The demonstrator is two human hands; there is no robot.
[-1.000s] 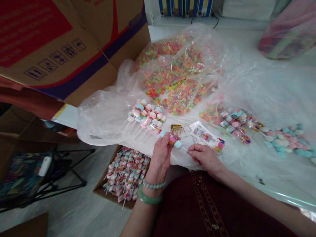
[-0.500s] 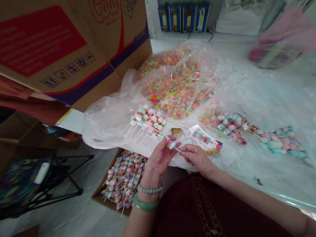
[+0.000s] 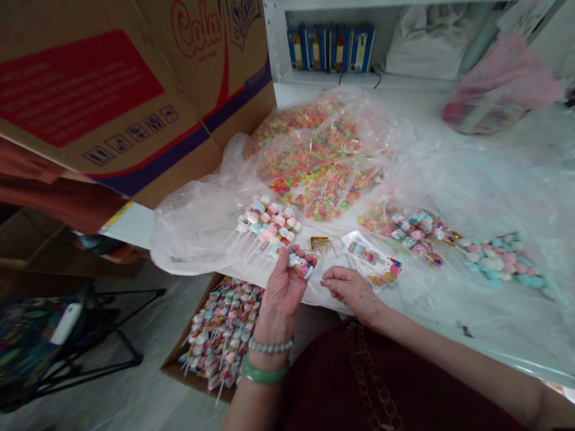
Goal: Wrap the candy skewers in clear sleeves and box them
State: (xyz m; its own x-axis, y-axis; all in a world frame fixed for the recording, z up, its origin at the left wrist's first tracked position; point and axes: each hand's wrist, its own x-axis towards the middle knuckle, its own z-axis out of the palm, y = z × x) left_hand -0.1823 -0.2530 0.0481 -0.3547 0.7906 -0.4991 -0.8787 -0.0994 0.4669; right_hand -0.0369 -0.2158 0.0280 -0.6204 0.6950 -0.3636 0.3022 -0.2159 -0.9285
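My left hand [image 3: 284, 287] holds a short stick threaded with pink and blue pastel candies [image 3: 300, 266], gripped against the fingers with the stick's end hidden. My right hand [image 3: 348, 288] is a little to the right of it, fingers loosely curled, with nothing visible in them. Just beyond my hands lie a bunch of candy skewers [image 3: 267, 218], gold twist ties [image 3: 320, 244] and printed paper cards [image 3: 371, 260]. Below my left wrist, a cardboard box [image 3: 168, 365] is packed with finished skewers.
Bags of colourful ring candies [image 3: 314, 161] and loose pastel candies [image 3: 498, 260] lie on a clear plastic sheet [image 3: 471, 173]. A large printed carton [image 3: 90, 90] looms at the left, with a folding stand [image 3: 108, 317] below. Blue binders [image 3: 330, 48] fill a shelf behind.
My right hand has let go of the stick and moved away from the candies. My left hand now holds the skewer closer to its palm. The view has tilted slightly upward.
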